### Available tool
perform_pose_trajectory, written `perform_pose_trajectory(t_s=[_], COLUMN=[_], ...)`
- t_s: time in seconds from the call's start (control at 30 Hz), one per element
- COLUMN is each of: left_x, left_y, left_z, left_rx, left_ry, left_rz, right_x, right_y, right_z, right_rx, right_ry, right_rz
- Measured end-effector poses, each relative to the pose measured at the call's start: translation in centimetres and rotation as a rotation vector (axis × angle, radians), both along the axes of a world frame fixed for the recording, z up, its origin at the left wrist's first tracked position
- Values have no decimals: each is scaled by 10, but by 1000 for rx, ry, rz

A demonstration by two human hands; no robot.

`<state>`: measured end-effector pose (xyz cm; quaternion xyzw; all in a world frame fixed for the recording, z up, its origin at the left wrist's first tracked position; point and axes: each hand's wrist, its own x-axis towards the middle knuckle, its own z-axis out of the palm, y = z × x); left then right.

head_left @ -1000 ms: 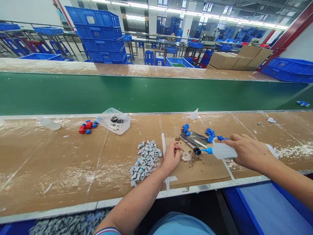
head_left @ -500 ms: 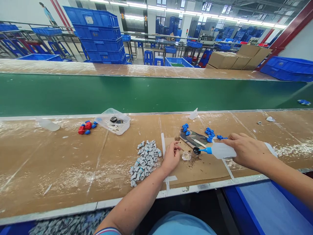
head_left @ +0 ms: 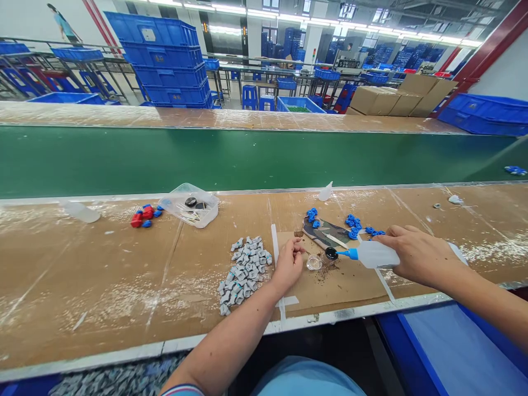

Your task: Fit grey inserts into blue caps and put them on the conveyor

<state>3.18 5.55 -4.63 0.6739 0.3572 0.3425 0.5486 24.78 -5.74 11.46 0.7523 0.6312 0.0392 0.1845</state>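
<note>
— Head view: what did the squeeze bottle look like?

— White, translucent, with a blue nozzle, lying nearly level above the cardboard sheet, its tip right at a small black cap. A clear little cup sat just beside that cap.

— And the hands?

— The right hand was wrapped around the bottle's body, fingers closed on it. The left hand rested on the sheet's left edge, fingers curled in narrowly, thumb and forefinger pinched together; whether they held anything, I could not tell. A heap of small grey parts lay just left of it.

— Any change from half a second before?

— Hardly. Both hands kept their places; the nozzle stayed at the black cap.
</note>
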Motion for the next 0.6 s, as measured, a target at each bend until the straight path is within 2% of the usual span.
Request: perform_pose_trajectory(t_s=[0.17,0.33,0.47,0.6], left_x=[0,-1,0,0], left_y=[0,0,0,0], left_z=[1,0,-1,-2], left_rx=[-10,-9,-10,-27], left_ry=[-2,3,-1,-10], left_rz=[0,-6,4,10], right_x=[7,21,37,40], right_y=[-1,-9,-16,-19], right_z=[-8,-27,-44,-47], right_rx=[20,28,64,97], right_ry=[40,153,338,582], right_rz=[-11,-108,-142,-145])
